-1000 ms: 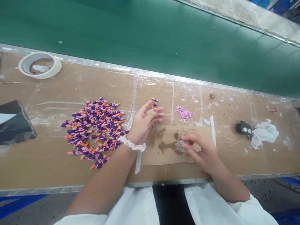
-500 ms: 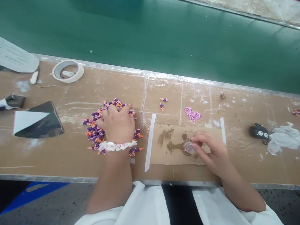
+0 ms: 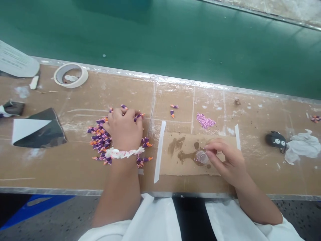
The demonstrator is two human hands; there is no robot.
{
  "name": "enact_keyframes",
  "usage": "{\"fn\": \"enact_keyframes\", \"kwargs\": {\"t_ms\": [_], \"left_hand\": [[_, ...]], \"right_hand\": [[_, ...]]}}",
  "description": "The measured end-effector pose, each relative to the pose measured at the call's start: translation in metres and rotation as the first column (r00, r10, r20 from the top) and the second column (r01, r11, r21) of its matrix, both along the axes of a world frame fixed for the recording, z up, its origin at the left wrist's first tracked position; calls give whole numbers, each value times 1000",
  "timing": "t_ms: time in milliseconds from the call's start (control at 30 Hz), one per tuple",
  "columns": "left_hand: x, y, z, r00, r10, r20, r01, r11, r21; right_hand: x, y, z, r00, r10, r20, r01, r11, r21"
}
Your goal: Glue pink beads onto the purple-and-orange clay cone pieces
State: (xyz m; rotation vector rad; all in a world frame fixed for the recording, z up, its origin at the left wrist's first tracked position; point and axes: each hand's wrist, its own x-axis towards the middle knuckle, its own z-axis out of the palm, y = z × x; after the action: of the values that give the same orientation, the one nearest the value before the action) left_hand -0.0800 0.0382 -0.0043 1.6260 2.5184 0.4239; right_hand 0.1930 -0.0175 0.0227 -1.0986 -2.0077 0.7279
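Note:
My left hand (image 3: pixel 124 129) lies palm down on a pile of small purple and orange bows (image 3: pixel 99 137), fingers curled over its far edge; a white frilly band circles the wrist. My right hand (image 3: pixel 227 160) pinches a small clear glue bottle (image 3: pixel 202 156) that rests on a stained cardboard piece (image 3: pixel 178 160). Two loose bows (image 3: pixel 173 110) lie beyond the cardboard. A little heap of pink beads (image 3: pixel 205 121) sits further right.
A green conveyor belt (image 3: pixel 160 40) runs along the far side of the brown bench. A tape roll (image 3: pixel 71 75) and black and white sheets (image 3: pixel 37 132) lie at the left. A black googly-eyed figure (image 3: pixel 276 140) and crumpled white tissue (image 3: pixel 303 145) lie at the right.
My left hand moved left from near the two loose bows onto the bow pile and now curls its fingers there. My right hand stayed on the bottle. The view shifted left.

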Motion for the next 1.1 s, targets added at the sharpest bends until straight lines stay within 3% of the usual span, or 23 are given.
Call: {"fn": "enact_keyframes", "kwargs": {"t_ms": [100,167,200,267,333,367,433,533,733,967,1100], "left_hand": [[4,-3,3,962,-85,261,42,985,167],[14,-7,6,812,-148,564,52,982,183],[20,-10,7,672,-158,724,69,986,152],[34,-15,9,306,-100,947,152,987,55],[48,-20,9,-9,27,1000,245,969,-24],[54,-21,8,-115,92,989,279,959,-57],[63,-24,7,-243,193,951,307,945,-113],[70,-26,5,-312,270,911,305,937,-173],[71,-28,4,-361,309,880,288,934,-210],[70,-23,4,-416,459,785,251,888,-386],[73,-27,4,-462,411,786,301,906,-297]], "right_hand": [[8,10,-5,990,-108,88,104,993,56],[16,19,-13,957,-226,181,210,972,101],[20,23,-18,934,-271,234,253,962,105],[27,30,-28,902,-286,325,273,958,84],[30,34,-37,896,-241,374,241,969,46],[30,35,-41,899,-214,381,220,975,28],[27,36,-48,907,-184,380,194,981,10],[24,36,-57,905,-204,373,206,978,35],[26,38,-65,886,-239,397,220,971,94],[22,44,-60,887,-247,390,293,954,-61],[18,47,-59,882,-272,384,331,939,-95]]}}
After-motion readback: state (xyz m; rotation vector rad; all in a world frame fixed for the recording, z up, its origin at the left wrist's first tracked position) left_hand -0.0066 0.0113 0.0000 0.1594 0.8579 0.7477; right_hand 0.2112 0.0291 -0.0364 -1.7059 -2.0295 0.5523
